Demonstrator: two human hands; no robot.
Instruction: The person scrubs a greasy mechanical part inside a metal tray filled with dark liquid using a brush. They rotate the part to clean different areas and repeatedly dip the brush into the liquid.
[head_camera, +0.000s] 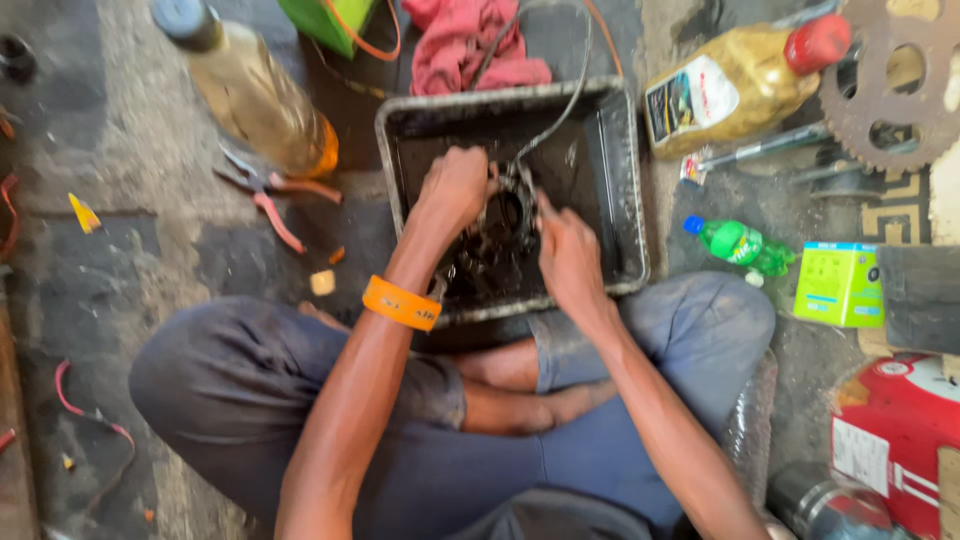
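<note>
I sit cross-legged on the floor over a black, greasy metal tray (610, 170). My left hand (452, 188), with an orange band on its wrist, grips the left side of a dark oily round metal part (505, 215) in the tray. On the part's right side, my right hand (568, 255) holds it too. A thin cable (570, 95) runs from the part up over the tray's far rim. The part's lower side is hidden in dark oil and shadow.
A bottle of yellow oil (255, 95) and red-handled pliers (270, 195) lie left of the tray. A red rag (465, 45) lies behind it. To the right are a yellow oil bottle (735, 85), a rusty sprocket (895, 85), a green bottle (740, 243), a green box (838, 283), a red container (895, 435).
</note>
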